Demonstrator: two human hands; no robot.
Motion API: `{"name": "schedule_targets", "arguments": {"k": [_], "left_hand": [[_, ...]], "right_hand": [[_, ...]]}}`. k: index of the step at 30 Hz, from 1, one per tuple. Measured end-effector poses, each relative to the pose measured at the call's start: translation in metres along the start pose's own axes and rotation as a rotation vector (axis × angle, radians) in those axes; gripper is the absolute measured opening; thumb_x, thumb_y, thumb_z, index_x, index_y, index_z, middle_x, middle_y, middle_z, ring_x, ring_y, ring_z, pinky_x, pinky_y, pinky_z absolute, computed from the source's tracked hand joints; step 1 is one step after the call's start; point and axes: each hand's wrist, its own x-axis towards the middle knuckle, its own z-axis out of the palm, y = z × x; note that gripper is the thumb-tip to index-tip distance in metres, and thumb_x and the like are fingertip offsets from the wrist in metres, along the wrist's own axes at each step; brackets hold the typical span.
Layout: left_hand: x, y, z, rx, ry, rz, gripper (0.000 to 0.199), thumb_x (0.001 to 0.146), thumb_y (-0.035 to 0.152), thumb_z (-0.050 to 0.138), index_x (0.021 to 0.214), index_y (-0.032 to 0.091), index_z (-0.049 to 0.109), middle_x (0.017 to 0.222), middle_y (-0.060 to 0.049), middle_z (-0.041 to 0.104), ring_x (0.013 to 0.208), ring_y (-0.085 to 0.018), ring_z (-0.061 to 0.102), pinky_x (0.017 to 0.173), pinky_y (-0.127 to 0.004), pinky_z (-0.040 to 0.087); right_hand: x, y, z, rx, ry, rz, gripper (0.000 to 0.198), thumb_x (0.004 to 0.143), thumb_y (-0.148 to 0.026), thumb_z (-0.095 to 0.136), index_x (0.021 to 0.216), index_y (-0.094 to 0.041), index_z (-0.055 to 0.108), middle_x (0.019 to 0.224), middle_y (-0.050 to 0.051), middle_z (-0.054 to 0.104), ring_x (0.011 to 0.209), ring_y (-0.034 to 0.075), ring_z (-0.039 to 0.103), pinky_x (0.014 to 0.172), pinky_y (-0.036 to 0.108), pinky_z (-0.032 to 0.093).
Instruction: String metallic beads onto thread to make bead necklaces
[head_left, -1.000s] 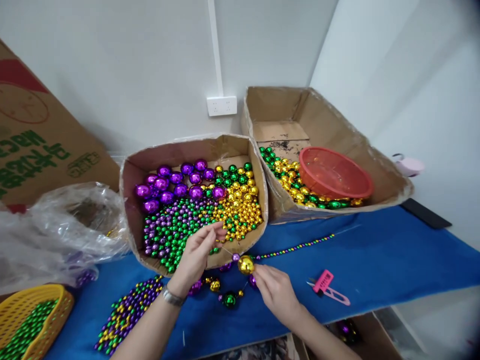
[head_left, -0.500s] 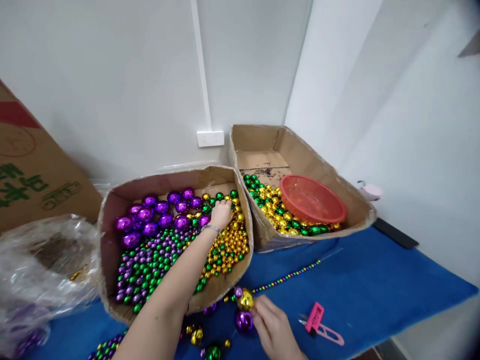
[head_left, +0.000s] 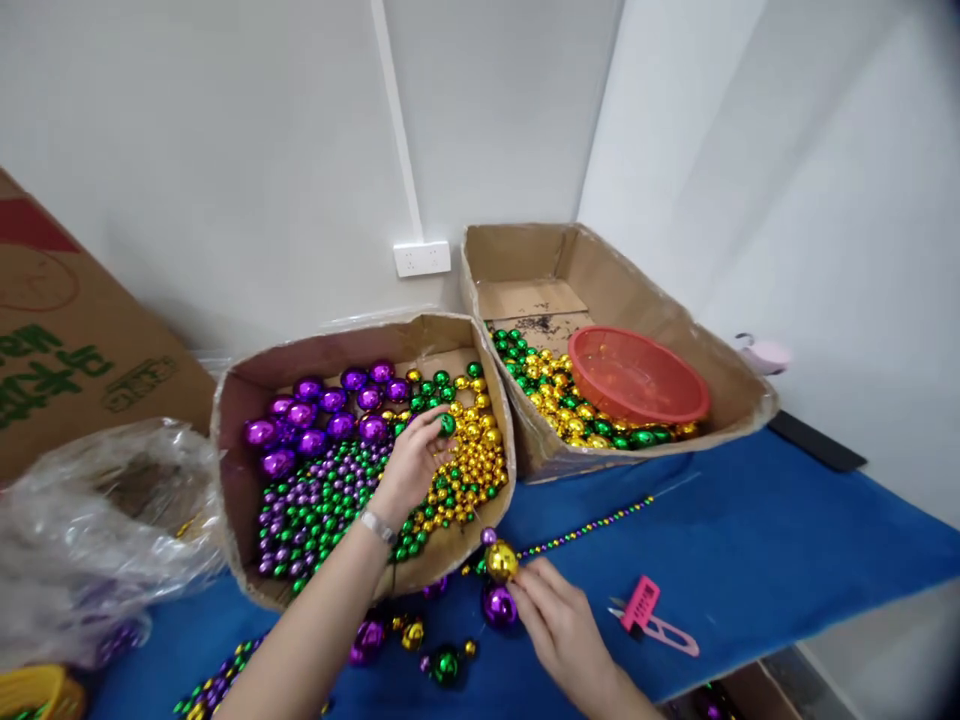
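Observation:
Above the small beads in the near cardboard box (head_left: 259, 590), my left hand (head_left: 412, 460) pinches a shiny green bead (head_left: 446, 425) between thumb and fingertips. My right hand (head_left: 559, 625) is closed at the front of the box, its fingertips on a bead strand beside a large gold bead (head_left: 501, 560). Close to those fingers are a large purple bead (head_left: 499, 605) and a smaller lilac bead (head_left: 489, 536). The strand's thread is hard to see. Large purple beads (head_left: 311, 440) fill the box's back left, with small green, purple and gold ones in front.
A second cardboard box (head_left: 652, 290) holds green and gold beads and a red plastic basin (head_left: 637, 375). On the blue cloth (head_left: 787, 540) lie a pink cutter (head_left: 652, 618) and a thin beaded strand (head_left: 589, 530). Clear plastic bags (head_left: 112, 520) sit at left.
My left hand has lifted back from the far part of the box, bringing a green bead with it. My right hand keeps its hold beside the gold bead. The view has shifted slightly.

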Motion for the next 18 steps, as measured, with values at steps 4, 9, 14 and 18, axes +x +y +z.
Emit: {"name": "schedule_targets", "arguments": {"k": [4, 9, 14, 18], "left_hand": [[-0.063, -0.009, -0.014, -0.673, 0.02, -0.282, 0.021, 0.077, 0.033, 0.067, 0.093, 0.02, 0.06, 0.087, -0.003, 0.067, 0.081, -0.017, 0.066, 0.07, -0.026, 0.053], [-0.101, -0.015, -0.018, -0.753, 0.139, -0.327, 0.023, 0.081, 0.03, 0.065, 0.103, 0.021, 0.061, 0.088, -0.003, 0.069, 0.087, -0.016, 0.067, 0.078, -0.027, 0.054], [-0.116, -0.017, -0.02, -0.759, 0.164, -0.42, 0.032, 0.086, 0.045, 0.058, 0.092, 0.014, 0.063, 0.091, -0.011, 0.07, 0.086, -0.02, 0.067, 0.076, -0.031, 0.054], [-0.122, -0.019, -0.019, -0.793, 0.209, -0.445, 0.032, 0.085, 0.046, 0.06, 0.09, 0.015, 0.06, 0.091, -0.012, 0.07, 0.092, -0.022, 0.067, 0.078, -0.032, 0.054]], "right_hand": [[-0.001, -0.003, 0.005, -0.034, -0.045, -0.022, 0.022, 0.098, -0.018, 0.038, 0.1, -0.019, 0.06, 0.081, 0.004, 0.059, 0.07, 0.015, 0.06, 0.065, 0.026, 0.049], [-0.001, -0.007, 0.01, -0.11, -0.113, -0.042, 0.025, 0.099, -0.02, 0.037, 0.101, -0.019, 0.061, 0.081, 0.005, 0.059, 0.07, 0.015, 0.06, 0.065, 0.026, 0.048], [-0.001, -0.011, 0.011, -0.155, -0.166, -0.059, 0.027, 0.099, -0.021, 0.035, 0.099, -0.018, 0.062, 0.077, 0.004, 0.056, 0.067, 0.014, 0.058, 0.061, 0.025, 0.047], [-0.001, -0.015, 0.012, -0.188, -0.175, -0.076, 0.03, 0.1, -0.021, 0.034, 0.096, -0.017, 0.063, 0.076, 0.003, 0.055, 0.064, 0.013, 0.058, 0.058, 0.024, 0.046]]}}
